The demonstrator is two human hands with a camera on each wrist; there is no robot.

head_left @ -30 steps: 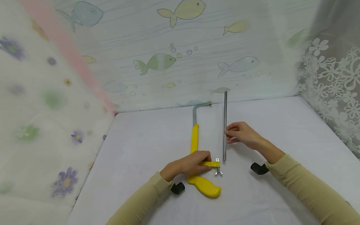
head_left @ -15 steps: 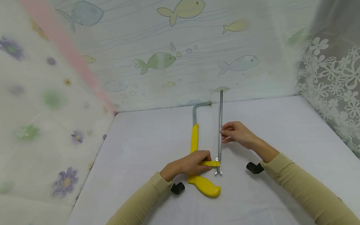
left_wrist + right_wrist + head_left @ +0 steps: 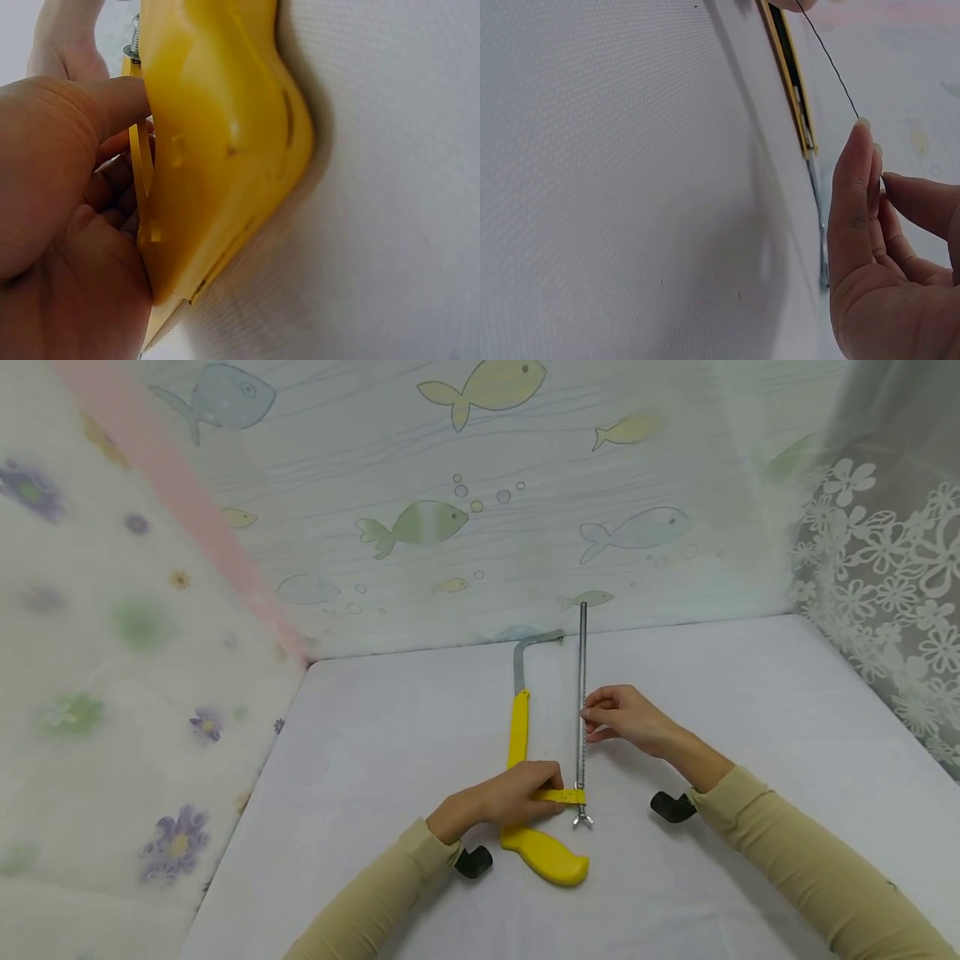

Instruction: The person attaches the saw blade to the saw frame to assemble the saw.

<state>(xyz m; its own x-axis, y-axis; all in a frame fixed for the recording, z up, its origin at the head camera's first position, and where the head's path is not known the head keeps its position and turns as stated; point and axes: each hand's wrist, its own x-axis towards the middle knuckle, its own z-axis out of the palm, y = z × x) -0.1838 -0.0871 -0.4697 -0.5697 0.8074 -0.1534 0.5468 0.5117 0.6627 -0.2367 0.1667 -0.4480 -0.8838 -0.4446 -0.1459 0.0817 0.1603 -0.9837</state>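
Right hand [image 3: 626, 720] pinches the blade [image 3: 582, 668] between thumb and fingers partway along its length, holding it above the table [image 3: 375, 735]. The left hand [image 3: 516, 793] grips the yellow frame [image 3: 519, 727] near its short cross arm [image 3: 561, 796]. The blade's near end meets the tip of that arm, just beyond the wing nut [image 3: 582, 820]; whether its hole sits over a peg cannot be told. Its far end is free, apart from the hook [image 3: 560, 638].

A small sideways drift of the pinch could make the near end miss its seat or slip off, since one grip alone carries so long a strip. Thin metal like this would probably flex, throwing the far end out of line with the hook. The toothed edge faces the right fingers, so a sudden slide might nick them. Should the left grip loosen, the frame could turn and pull the joint apart.
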